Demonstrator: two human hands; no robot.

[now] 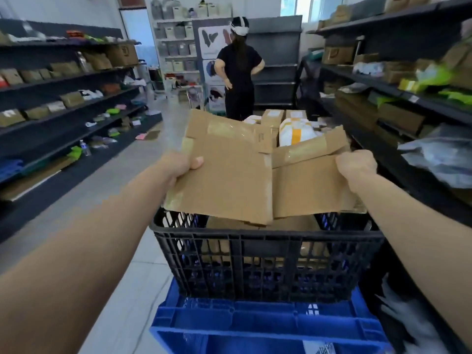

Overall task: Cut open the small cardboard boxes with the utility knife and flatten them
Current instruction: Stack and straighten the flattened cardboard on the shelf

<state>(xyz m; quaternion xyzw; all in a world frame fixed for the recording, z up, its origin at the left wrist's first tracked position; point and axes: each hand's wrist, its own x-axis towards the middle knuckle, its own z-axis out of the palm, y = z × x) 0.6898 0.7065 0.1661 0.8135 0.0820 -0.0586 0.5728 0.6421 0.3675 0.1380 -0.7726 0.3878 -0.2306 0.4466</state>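
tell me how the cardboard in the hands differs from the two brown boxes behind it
The cardboard is opened out flat; the two brown boxes are closed and box-shaped. The left hand and right hand hold the cardboard above the black crate; the boxes rest among parcels beyond. The cardboard shows glossy tape; the boxes show pale labels. Both are brown cardboard.

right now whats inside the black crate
Brown cardboard shows at the rim and through the lattice of the black crate. The flattened box in the left hand and right hand blocks most of the view in; the rest is hidden.
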